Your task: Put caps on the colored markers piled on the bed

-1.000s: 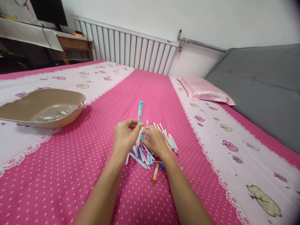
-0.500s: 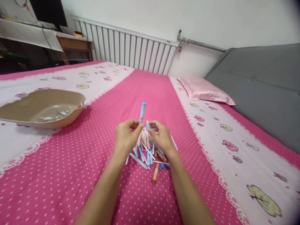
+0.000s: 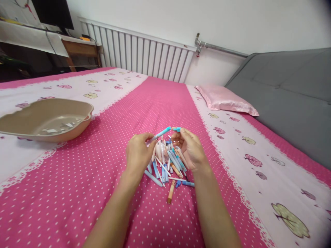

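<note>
My left hand (image 3: 138,155) pinches a light blue pen (image 3: 160,133) by its lower end, and the pen tilts to the right above the pile. My right hand (image 3: 190,148) is curled, with a small blue cap (image 3: 176,129) pinched at its fingertips. The cap's end sits almost against the pen's tip. Below and between both hands lies a heap of pens (image 3: 168,165) in blue, white and pink on the pink dotted bedspread (image 3: 85,179). One orange pen (image 3: 170,193) lies at the near edge of the heap.
A beige scalloped tray (image 3: 49,119) with a few small bits inside rests on the bed at the left. A pink pillow (image 3: 224,100) lies at the far right beside a grey headboard (image 3: 289,96). A white radiator (image 3: 139,51) and a wooden desk (image 3: 80,48) stand beyond the bed.
The blue pen has tipped from upright to leaning right. My right hand has risen off the heap and now holds a small blue cap up at the pen's tip.
</note>
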The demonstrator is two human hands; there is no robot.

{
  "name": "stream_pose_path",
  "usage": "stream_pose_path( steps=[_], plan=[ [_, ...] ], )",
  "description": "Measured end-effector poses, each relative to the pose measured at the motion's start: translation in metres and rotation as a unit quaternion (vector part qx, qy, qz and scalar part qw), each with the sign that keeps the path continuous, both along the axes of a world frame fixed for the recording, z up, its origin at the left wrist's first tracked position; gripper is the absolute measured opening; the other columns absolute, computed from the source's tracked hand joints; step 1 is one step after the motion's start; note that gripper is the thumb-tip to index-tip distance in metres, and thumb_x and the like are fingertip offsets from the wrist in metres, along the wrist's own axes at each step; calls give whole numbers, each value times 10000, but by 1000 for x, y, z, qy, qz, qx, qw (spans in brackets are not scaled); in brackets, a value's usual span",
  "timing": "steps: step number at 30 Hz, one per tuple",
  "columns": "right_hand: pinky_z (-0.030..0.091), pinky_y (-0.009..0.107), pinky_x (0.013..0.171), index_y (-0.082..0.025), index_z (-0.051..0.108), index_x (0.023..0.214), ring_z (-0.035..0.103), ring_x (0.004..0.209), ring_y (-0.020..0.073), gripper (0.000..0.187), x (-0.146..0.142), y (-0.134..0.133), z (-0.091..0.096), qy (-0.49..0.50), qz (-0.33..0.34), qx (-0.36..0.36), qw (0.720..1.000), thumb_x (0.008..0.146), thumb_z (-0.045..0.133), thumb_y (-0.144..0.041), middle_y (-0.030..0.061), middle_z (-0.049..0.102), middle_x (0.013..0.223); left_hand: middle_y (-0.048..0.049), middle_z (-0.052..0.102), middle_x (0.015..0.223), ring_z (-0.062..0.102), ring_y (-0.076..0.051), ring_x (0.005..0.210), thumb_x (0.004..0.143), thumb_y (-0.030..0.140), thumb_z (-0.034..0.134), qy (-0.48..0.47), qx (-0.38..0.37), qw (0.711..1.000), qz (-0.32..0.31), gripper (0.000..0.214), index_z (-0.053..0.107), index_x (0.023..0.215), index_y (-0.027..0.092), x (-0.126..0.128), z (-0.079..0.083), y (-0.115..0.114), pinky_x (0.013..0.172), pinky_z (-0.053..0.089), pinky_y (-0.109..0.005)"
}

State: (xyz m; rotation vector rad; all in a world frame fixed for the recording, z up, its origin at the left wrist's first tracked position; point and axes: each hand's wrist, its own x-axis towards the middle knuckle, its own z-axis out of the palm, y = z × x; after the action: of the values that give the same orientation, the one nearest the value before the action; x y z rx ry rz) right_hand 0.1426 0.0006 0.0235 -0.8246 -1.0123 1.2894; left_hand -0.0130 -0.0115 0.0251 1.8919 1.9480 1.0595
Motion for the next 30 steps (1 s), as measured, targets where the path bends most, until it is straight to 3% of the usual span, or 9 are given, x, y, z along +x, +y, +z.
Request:
stream_pose_path(
  steps=[8, 30],
  plan=[
    [408, 224, 580, -189, 659, 822, 574, 673, 118, 226, 0, -2, -1, -50, -25, 33, 998, 798, 588, -402, 7, 626, 712, -53, 686, 855, 599, -215, 840, 770, 304, 541, 38, -18, 999, 8, 200, 694, 869, 221, 0, -1, 0, 735, 412, -304],
    [411, 242, 596, -188, 661, 747, 563, 649, 128, 255, -2, -4, 2, -99, -52, 39, 993, 796, 585, -426, 11, 624, 678, -52, 693, 856, 604, -214, 837, 774, 308, 552, 50, -15, 999, 8, 196, 699, 877, 229, 0, -1, -1, 716, 420, -299]
  ],
)
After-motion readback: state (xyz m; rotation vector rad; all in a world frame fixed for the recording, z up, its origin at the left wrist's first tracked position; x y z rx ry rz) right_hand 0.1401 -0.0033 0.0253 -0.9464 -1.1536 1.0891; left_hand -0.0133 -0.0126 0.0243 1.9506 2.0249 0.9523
